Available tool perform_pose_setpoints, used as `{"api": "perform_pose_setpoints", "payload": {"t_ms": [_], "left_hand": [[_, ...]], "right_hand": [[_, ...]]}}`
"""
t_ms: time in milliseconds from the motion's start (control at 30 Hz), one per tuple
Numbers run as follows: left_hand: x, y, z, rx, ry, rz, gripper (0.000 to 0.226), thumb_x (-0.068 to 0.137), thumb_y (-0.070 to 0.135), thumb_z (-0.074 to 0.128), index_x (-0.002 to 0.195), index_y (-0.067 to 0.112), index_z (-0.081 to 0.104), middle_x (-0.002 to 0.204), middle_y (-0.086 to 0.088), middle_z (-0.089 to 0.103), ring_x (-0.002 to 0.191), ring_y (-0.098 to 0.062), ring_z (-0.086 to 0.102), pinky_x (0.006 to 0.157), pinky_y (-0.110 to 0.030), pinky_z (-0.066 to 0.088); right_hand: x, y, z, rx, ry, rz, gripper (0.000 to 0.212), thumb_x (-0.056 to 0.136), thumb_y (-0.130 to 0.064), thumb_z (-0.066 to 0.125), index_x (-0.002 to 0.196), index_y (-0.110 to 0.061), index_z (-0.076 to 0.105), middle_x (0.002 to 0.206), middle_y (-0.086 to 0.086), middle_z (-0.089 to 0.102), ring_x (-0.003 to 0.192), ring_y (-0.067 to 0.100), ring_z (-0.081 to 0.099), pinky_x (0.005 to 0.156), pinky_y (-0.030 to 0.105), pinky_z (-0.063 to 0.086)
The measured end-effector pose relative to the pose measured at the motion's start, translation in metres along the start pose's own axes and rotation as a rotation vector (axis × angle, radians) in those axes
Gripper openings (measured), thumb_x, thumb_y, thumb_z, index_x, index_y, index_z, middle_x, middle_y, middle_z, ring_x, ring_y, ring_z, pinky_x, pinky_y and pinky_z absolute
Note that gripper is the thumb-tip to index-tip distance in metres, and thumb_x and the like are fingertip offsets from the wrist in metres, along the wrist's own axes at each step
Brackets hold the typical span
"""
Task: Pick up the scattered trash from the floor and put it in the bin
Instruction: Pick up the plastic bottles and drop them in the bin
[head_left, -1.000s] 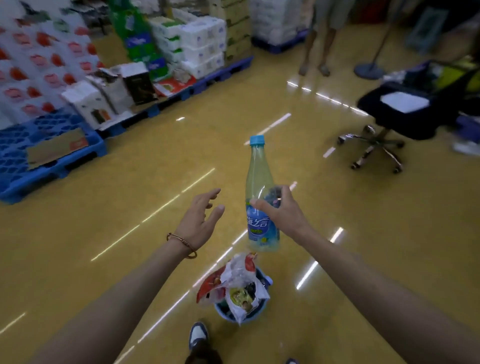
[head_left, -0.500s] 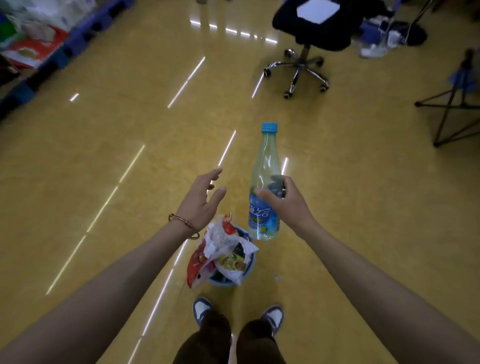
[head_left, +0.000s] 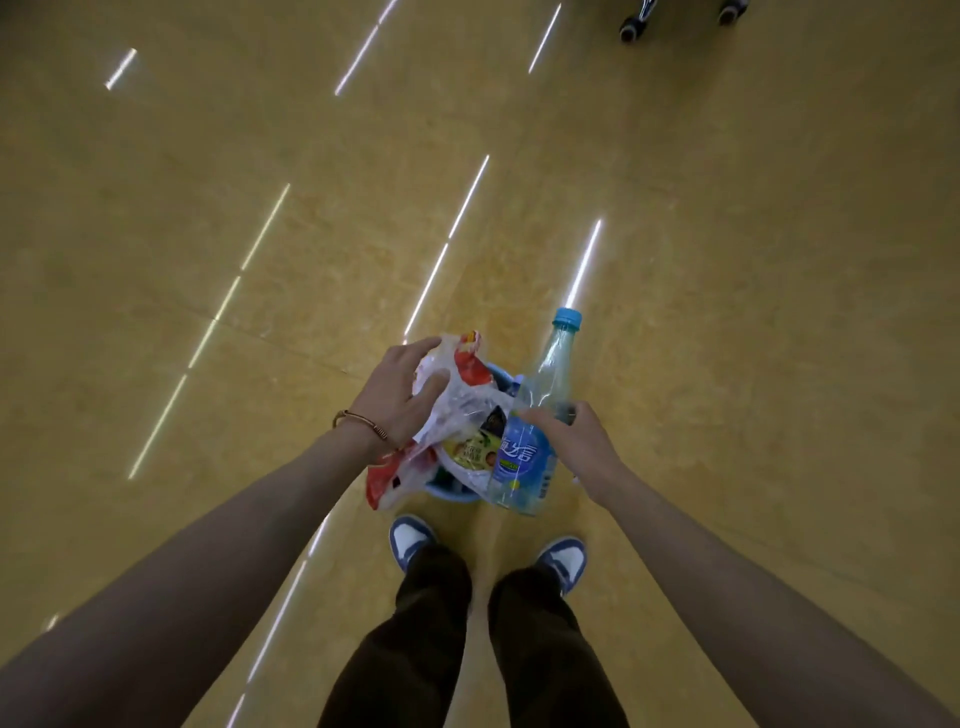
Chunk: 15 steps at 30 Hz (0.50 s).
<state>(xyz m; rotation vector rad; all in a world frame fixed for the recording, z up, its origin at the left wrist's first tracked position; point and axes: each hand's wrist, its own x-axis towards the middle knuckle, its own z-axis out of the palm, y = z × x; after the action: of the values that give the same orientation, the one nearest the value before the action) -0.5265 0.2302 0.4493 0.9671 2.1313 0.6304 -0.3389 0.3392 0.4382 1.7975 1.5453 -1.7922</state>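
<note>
Plastic bottle (head_left: 525, 457) hangs nearly upright just over the crammed bin (head_left: 449, 498), right hand (head_left: 579, 449) curling fingers round its middle; left hand (head_left: 395, 397) presses spread fingers on overflowing wrappers (head_left: 467, 400), probably making room.

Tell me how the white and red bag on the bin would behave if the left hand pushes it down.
Probably floppy: the bag is thin, crinkled film and sags over the rim of the bin. It looks light, so it may spring back once the left hand lifts. It might slide off, being heaped above the rim.
</note>
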Motion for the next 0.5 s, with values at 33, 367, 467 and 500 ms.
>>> {"api": "perform_pose_setpoints", "payload": {"t_ms": [33,367,467,500], "left_hand": [[0.005,-0.006,0.006,0.009,-0.007,0.012,0.051,0.093,0.042,0.043,0.139,0.023,0.036,0.138,-0.009,0.040,0.123,-0.023,0.042,0.099,-0.031,0.033],[0.052,-0.064,0.050,0.208,-0.167,-0.247,0.063,0.088,0.058,0.040,0.143,0.044,0.013,0.153,-0.009,0.011,0.138,-0.038,0.016,0.110,-0.051,0.023],[0.054,-0.083,0.060,0.140,-0.253,-0.306,0.078,0.077,0.071,0.037,0.144,0.045,0.006,0.154,-0.011,0.013,0.138,-0.037,0.022,0.111,-0.051,0.026],[0.054,-0.087,0.063,0.093,-0.273,-0.299,0.081,0.074,0.071,0.036,0.144,0.043,0.005,0.154,-0.012,0.015,0.138,-0.034,0.024,0.111,-0.049,0.027]], "right_hand": [[0.010,0.007,0.006,-0.011,0.001,0.002,0.061,0.080,-0.047,0.069,0.124,-0.013,0.043,0.114,0.001,0.054,0.091,0.013,0.055,0.066,0.026,0.041],[0.083,0.024,0.046,-0.124,0.018,0.041,0.072,0.082,-0.047,0.067,0.133,-0.009,0.035,0.110,0.002,0.050,0.095,0.018,0.054,0.071,0.028,0.042],[0.089,0.031,0.057,-0.199,-0.001,0.036,0.059,0.084,-0.045,0.066,0.123,-0.008,0.043,0.104,0.001,0.055,0.093,0.016,0.056,0.071,0.024,0.044],[0.090,0.034,0.060,-0.232,-0.014,0.026,0.048,0.085,-0.043,0.066,0.113,-0.008,0.049,0.096,-0.002,0.057,0.088,0.013,0.058,0.066,0.018,0.044]]}}
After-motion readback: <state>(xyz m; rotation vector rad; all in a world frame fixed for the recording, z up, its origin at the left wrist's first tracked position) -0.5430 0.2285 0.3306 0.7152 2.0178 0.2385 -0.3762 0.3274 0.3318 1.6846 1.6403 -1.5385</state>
